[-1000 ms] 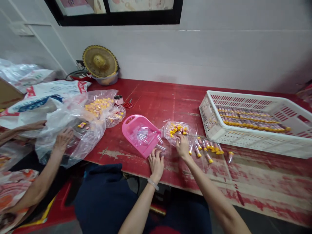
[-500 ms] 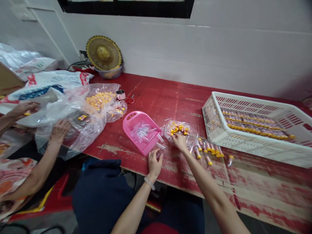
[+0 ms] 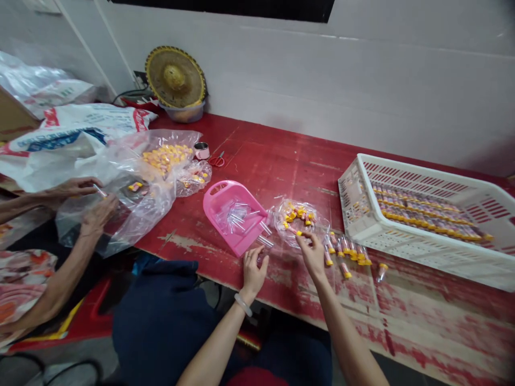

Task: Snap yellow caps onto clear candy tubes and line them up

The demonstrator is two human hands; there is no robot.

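My left hand [image 3: 253, 273] is closed around what looks like a clear plastic tube [image 3: 260, 258], mostly hidden by the fingers, at the front edge of the pink scoop tray [image 3: 213, 201]. Inside that tray are several clear tubes [image 3: 237, 214], with a few more lying over its right lip. My right hand [image 3: 313, 254] pinches a small pink piece with a yellow cap [image 3: 296, 232] at the near rim of a clear plastic bag [image 3: 281, 236]. Similar yellow-capped pieces [image 3: 288, 215] lie in the bag. Filled, capped tubes [image 3: 354, 251] rest on the table to the right of my right hand.
A white plastic crate [image 3: 402, 238] with rows of filled tubes stands at the right. At the left, a co-worker's hands [image 3: 98, 214] hold a thin tube over a large clear bag [image 3: 161, 201]. Red scissors [image 3: 217, 160], a small cup [image 3: 201, 151] and a straw hat [image 3: 175, 78] are farther back.
My right hand has drawn back from the pile in the bag toward me, now with a yellow-capped piece in its fingertips. My left hand stays in place. The co-worker's hands have come together.
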